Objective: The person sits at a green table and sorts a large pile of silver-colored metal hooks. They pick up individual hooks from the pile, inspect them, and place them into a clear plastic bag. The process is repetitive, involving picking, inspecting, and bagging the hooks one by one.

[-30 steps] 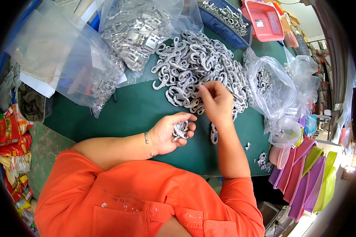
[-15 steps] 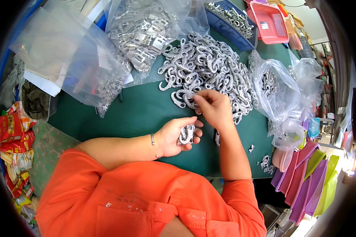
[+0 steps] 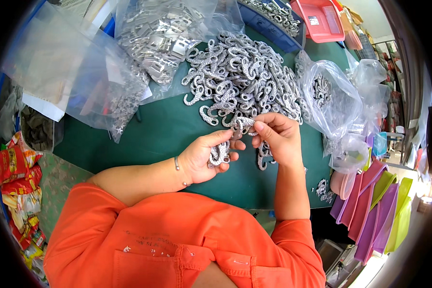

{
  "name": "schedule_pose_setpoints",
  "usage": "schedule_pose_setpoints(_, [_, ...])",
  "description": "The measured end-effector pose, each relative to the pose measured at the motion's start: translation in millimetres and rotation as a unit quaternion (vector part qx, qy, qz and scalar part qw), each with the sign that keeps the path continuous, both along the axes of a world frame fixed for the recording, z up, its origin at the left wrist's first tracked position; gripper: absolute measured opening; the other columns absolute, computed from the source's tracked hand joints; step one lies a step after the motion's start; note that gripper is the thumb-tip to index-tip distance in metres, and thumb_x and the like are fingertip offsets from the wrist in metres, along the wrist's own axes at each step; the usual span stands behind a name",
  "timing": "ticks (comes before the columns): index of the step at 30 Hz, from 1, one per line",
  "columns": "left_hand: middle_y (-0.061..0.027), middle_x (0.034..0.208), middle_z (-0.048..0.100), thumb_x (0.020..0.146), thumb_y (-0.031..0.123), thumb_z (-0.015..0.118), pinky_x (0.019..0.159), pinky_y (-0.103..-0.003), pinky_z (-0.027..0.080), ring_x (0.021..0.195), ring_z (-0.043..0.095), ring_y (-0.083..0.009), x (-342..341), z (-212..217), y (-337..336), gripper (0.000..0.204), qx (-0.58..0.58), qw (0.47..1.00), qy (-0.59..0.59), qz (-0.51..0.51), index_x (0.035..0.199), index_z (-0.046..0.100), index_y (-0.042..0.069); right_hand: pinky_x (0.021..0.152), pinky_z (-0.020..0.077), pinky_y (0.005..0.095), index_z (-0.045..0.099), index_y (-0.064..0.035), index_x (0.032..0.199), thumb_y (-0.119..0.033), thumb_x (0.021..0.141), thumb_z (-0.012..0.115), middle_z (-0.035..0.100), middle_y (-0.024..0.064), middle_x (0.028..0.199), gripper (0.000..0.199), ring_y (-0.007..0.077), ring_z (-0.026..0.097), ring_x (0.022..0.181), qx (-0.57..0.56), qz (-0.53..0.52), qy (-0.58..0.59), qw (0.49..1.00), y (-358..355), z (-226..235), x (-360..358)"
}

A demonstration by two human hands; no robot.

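Probably light, stiff and hard, the curved silver piece (image 3: pixel 246 123) looks like bumpy, sparkly metal. It is held up over the green table (image 3: pixel 168 129), between the two hands, at the near side of the big heap (image 3: pixel 247 69). The bumps should help it not slip, but it is small and could twist if pinched badly. I can't tell if it would break easily. A good place to take hold is one end, with a thumb and one finger.

The right hand (image 3: pixel 281 139) does just that, with its thumb and pointing finger pinched on the right end. The left hand (image 3: pixel 201 157) has its thumb tip close to the other end; I can't tell if it presses there. Its other fingers curl around more silver pieces (image 3: pixel 220 154) in the palm, and those might fall if it opened wide.

Just below the right hand lies a loose curved piece (image 3: pixel 261 161), easy to bump. The heap leaves little room to push ahead. Left of it sits a clear bag of flat metal parts (image 3: pixel 161 41), and right of it a round-mouthed clear bag (image 3: pixel 338 108). The best open room is the bare green top on the left. The table's near edge runs close to the orange shirt (image 3: pixel 177 225), so a dropped bit could tumble off.
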State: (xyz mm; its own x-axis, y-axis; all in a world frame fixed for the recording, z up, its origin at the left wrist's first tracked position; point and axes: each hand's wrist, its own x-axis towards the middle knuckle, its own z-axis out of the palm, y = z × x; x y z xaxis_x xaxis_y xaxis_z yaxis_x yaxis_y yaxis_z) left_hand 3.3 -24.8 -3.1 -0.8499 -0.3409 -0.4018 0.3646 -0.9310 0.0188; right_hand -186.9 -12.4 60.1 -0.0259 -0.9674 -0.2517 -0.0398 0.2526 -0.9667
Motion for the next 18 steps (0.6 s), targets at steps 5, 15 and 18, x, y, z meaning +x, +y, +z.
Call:
schedule_pose_setpoints(5, [-0.0022, 0.084, 0.053, 0.092, 0.026, 0.052, 0.047, -0.021, 0.037, 0.071, 0.049, -0.0117, 0, -2, -3, 0.021, -0.02, 0.998, 0.051, 0.017, 0.101, 0.055, 0.007, 0.059, 0.051, 0.0223, 0.061, 0.0026, 0.098, -0.003, 0.087, 0.06, 0.064, 0.0063, 0.084, 0.013, 0.0103, 0.061, 0.07, -0.045, -0.013, 0.026, 0.999, 15, -3, 10])
schedule_pose_setpoints(15, [0.0, 0.077, 0.048, 0.093, 0.019, 0.051, 0.045, -0.021, 0.035, 0.068, 0.046, -0.0107, 2, 0, -6, 0.019, -0.042, 0.992, 0.121, 0.006, 0.105, 0.054, 0.005, 0.056, 0.0496, 0.0241, 0.058, 0.0023, 0.091, 0.007, 0.076, 0.066, 0.062, 0.0111, 0.079, 0.018, 0.0157, 0.061, 0.064, -0.275, -0.055, 0.307, 0.909, 44, -1, 38])
schedule_pose_setpoints(18, [0.0001, 0.077, 0.05, 0.092, 0.019, 0.052, 0.045, -0.021, 0.035, 0.068, 0.048, -0.0104, 2, 1, -5, 0.018, -0.019, 0.994, 0.108, 0.016, 0.105, 0.055, 0.006, 0.054, 0.0493, 0.027, 0.058, 0.0027, 0.09, 0.011, 0.069, 0.069, 0.061, 0.0126, 0.077, 0.025, 0.0218, 0.062, 0.064, -0.414, -0.04, 0.411, 0.812, 38, -1, 44])
